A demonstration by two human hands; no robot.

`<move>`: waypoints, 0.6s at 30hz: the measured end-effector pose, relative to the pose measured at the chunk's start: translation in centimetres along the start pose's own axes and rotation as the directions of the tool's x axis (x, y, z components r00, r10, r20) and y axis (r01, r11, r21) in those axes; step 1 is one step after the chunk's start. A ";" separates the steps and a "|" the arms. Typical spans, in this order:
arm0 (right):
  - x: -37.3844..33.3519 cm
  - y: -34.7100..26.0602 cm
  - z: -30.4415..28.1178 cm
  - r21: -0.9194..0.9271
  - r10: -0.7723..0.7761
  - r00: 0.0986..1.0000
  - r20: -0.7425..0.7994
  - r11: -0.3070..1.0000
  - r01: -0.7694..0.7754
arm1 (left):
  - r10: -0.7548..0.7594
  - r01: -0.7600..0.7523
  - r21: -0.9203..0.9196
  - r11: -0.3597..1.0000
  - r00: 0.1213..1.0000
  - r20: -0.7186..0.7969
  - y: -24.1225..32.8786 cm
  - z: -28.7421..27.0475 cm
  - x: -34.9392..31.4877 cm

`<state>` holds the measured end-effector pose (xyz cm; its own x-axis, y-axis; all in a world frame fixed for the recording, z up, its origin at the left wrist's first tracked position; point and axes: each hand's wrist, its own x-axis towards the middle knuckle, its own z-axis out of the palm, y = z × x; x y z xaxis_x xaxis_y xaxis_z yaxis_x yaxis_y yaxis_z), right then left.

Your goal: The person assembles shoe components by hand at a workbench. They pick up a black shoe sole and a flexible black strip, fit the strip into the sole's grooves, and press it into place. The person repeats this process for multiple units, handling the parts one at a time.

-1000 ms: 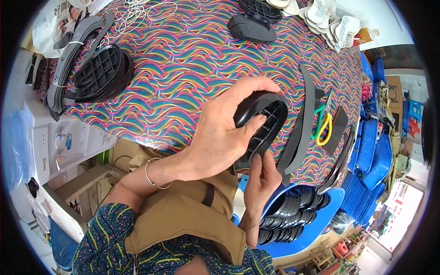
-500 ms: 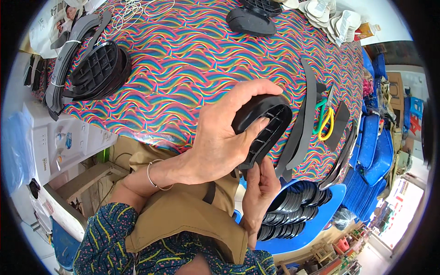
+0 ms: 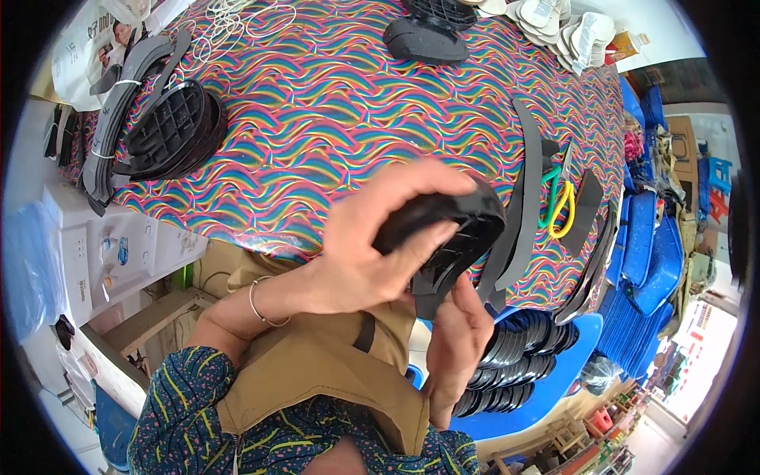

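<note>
My left hand [image 3: 384, 237] is wrapped over a black shoe sole [image 3: 479, 226] held just above the near edge of the table, its thumb pressed into the hollow, ribbed underside. A short dark end of strip [image 3: 431, 297] hangs from the sole's lower end. Beneath it, my right hand [image 3: 459, 332] has its fingers closed at the sole's lower edge, beside that strip end; what exactly they pinch is partly hidden. Long grey strips [image 3: 518, 214] lie on the table just right of the sole.
Scissors with green and yellow handles [image 3: 562, 210] lie beyond the strips. More black soles [image 3: 170, 131] and a tied strip bundle [image 3: 111, 131] sit at left, another sole [image 3: 423, 43] at the back, near pale insoles [image 3: 586, 36]. A blue tub [image 3: 582, 348] holds stacked black pieces.
My left hand has tilted the sole and drawn it slightly down and left, so more of the dark strip end shows. My right hand stays at its lower edge, shifted slightly.
</note>
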<state>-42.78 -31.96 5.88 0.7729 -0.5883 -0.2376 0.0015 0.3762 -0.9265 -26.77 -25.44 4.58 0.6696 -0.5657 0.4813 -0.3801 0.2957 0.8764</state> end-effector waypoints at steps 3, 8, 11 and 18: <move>0.7 0.5 -0.5 0.173 -0.031 0.999 0.040 0.985 0.024 | -0.154 0.113 -0.328 0.938 0.983 -0.100 -0.4 0.2 -0.2; 1.7 1.6 -0.1 -0.253 -0.118 0.988 -0.096 0.963 0.090 | -0.127 0.092 -0.228 0.969 0.981 -0.146 -0.1 0.2 -1.0; 2.1 2.8 0.3 -0.428 -0.176 0.967 -0.186 0.900 0.081 | -0.042 0.016 -0.163 0.987 0.986 -0.163 -0.5 0.3 -1.1; 3.3 1.7 0.6 -0.302 -0.338 0.910 -0.239 0.917 0.262 | -0.179 0.137 -0.319 0.938 0.978 -0.107 -0.4 0.2 -0.6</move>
<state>-39.91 -32.84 3.73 0.5513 -0.8339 0.0277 0.0118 -0.0254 -0.9996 -27.15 -25.34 3.98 0.7914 -0.5236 0.3155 -0.0615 0.4453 0.8933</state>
